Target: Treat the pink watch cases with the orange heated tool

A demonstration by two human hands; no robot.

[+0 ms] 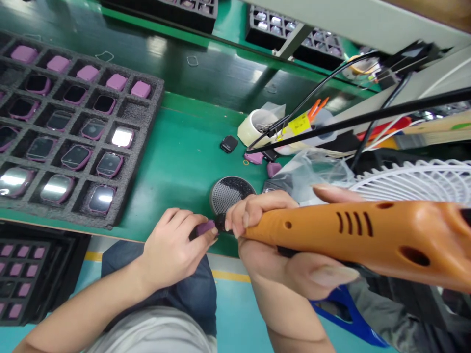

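My left hand (175, 242) is closed around a small purple watch case (204, 228), held at the front edge of the green bench. My right hand (279, 245) grips an orange electric screwdriver (353, 235), its black tip touching the purple case. Just behind the hands lies a round black perforated dish (230, 193).
A dark foam tray (143, 122) with several purple watches fills the left of the bench. Another tray (25, 264) of purple parts sits lower left. Behind are a tape roll (253, 125), loose purple pieces (253, 158), a black watch body (228, 144), cables and a white fan guard (415, 181).
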